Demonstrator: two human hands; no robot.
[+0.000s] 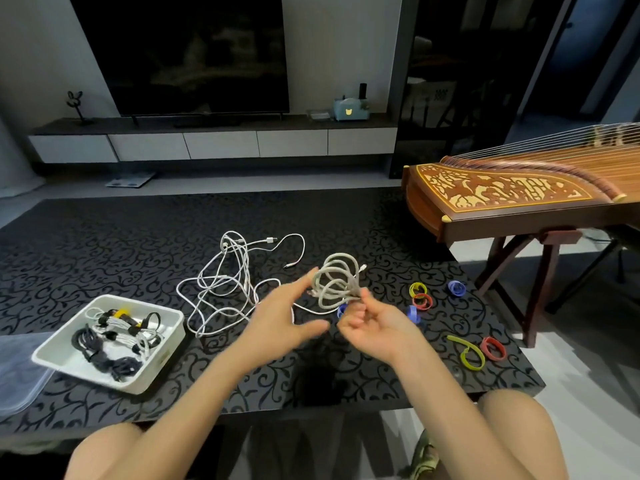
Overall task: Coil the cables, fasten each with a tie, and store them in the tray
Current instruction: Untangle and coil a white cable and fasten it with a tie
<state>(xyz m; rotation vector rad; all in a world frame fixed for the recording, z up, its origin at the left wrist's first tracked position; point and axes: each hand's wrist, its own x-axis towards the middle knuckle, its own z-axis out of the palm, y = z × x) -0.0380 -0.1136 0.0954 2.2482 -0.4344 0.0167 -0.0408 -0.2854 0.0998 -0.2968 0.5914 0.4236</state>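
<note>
My right hand (pixel 372 320) pinches a coiled grey-white cable (pixel 337 284) at its lower right side and holds it above the table. My left hand (pixel 289 313) is beside the coil with straight fingers, its fingertips at the coil's left edge. A tangle of loose white cables (pixel 232 282) lies on the table behind my left hand. The white tray (pixel 162 362) at the left holds several tied black and white cable bundles. Coloured ties lie to the right: yellow (pixel 418 289), red (pixel 423 302), blue (pixel 456 287), another blue (pixel 414 314), a green strip (pixel 467 353) and another red (pixel 493 348).
The work surface is a black patterned table (pixel 138 244). A clear plastic lid (pixel 17 372) lies at the left edge. A wooden zither on a stand (pixel 519 199) stands to the right. A TV and low cabinet are behind the table. My knees show below the front edge.
</note>
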